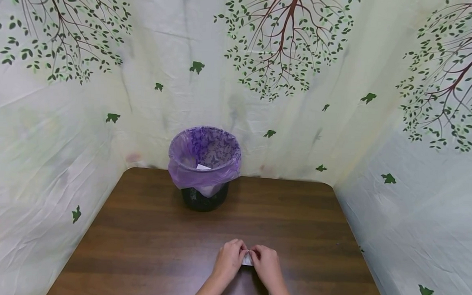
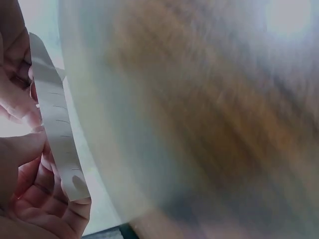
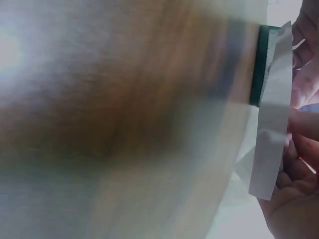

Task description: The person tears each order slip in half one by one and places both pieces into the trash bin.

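Note:
A small white slip of paper (image 1: 247, 260) is held up over the near part of the table, between both hands. My left hand (image 1: 229, 259) pinches it at its upper edge with thumb and fingers. The right hand (image 1: 266, 260) pinches the same edge just beside, the two thumbs close together. In the left wrist view, the paper strip (image 2: 57, 124) shows several short thin lines on its face. From the right wrist, the paper (image 3: 273, 139) looks plain and slightly creased. Whether it is folded or partly torn I cannot tell.
A dark bin (image 1: 203, 200) lined with a purple bag (image 1: 180, 173) stands at the back of the brown wooden table (image 1: 147, 231). A white scrap (image 1: 202, 167) shows inside it. Pale cloth walls (image 1: 298, 145) with printed trees and leaves surround the table.

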A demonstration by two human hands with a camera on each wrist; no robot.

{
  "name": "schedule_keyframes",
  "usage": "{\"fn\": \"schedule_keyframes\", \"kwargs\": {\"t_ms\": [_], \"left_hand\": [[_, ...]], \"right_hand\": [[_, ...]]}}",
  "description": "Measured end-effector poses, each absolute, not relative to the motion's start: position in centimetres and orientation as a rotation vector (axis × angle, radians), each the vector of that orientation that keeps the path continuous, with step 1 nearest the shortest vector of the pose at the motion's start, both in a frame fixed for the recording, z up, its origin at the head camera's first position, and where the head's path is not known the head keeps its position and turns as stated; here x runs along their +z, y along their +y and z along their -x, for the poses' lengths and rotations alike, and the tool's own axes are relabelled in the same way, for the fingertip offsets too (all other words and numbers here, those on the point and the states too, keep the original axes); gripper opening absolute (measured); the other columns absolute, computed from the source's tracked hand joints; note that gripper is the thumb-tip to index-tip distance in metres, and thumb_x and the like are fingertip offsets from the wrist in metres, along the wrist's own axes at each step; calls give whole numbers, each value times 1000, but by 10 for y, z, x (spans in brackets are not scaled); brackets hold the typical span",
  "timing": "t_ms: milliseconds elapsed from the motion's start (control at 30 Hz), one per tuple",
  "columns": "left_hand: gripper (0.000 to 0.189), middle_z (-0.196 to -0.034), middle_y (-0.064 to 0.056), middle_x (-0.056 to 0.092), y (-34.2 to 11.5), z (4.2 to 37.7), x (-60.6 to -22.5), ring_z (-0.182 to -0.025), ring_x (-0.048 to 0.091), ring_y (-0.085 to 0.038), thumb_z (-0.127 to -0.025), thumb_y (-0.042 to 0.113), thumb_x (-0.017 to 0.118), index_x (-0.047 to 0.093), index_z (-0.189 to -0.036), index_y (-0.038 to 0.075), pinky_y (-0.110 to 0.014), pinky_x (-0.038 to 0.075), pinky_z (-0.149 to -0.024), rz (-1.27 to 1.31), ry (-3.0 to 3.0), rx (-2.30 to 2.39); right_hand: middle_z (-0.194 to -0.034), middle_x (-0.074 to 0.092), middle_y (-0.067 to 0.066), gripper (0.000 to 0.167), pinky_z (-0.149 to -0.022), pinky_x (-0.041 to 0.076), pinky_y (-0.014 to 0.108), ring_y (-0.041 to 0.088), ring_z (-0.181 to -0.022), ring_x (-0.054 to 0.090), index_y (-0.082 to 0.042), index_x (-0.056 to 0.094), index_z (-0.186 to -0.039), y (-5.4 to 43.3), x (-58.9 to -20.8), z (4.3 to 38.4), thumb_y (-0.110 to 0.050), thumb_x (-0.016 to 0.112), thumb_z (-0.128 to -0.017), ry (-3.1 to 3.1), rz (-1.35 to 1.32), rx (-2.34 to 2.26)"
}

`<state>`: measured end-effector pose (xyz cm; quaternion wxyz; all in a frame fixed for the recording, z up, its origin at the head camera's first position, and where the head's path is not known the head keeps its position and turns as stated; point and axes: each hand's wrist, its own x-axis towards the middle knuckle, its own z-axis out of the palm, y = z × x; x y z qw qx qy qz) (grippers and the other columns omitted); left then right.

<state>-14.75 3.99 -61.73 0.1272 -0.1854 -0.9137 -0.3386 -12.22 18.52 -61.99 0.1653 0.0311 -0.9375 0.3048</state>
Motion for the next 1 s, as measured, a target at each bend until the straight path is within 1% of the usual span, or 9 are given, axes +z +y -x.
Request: {"fn": "schedule_keyframes", "kwargs": {"t_ms": [67,100,300,533,800,1000], "left_hand": [[13,-78,5,71,37,149,-614,-70,66,-9,-87,11,85,73,-83,14,-27,53,-62,541,-2649,-983],[12,-79,5,71,35,150,-612,-70,66,-10,-88,11,84,73,-83,14,-27,53,-63,537,-2647,-982],[5,-85,3,76,26,155,-605,-77,72,-15,-91,13,82,78,-88,13,-33,58,-68,537,-2609,-982],[9,-82,4,75,19,158,-592,-76,72,-14,-91,13,83,78,-84,15,-33,59,-70,509,-2551,-1000],[8,-81,4,75,11,161,-577,-74,72,-12,-91,14,83,79,-84,14,-32,60,-70,510,-2470,-1023],[8,-79,4,74,7,164,-568,-72,71,-12,-89,12,84,78,-84,14,-32,58,-68,529,-2380,-1018]], "right_hand": [[-77,75,-3,13,-60,50,21,2,-66,62,-13,77,-81,183,-617,125,-4,81,-89,-2667,-128,853],[-76,74,-3,14,-60,50,21,2,-66,61,-13,76,-80,182,-616,127,-4,80,-90,-2671,-136,860],[-78,75,-3,14,-60,51,21,4,-67,64,-13,76,-80,175,-611,134,-5,80,-91,-2628,-181,831],[-79,76,-3,13,-63,54,23,7,-70,68,-14,76,-82,167,-600,141,-7,80,-92,-2576,-208,876],[-79,75,-1,11,-61,51,20,3,-67,61,-11,77,-84,161,-583,147,-7,78,-94,-2547,-212,994],[-83,79,0,10,-67,58,27,11,-75,72,-11,78,-86,159,-573,151,-5,78,-94,-2500,-248,1049]]}}
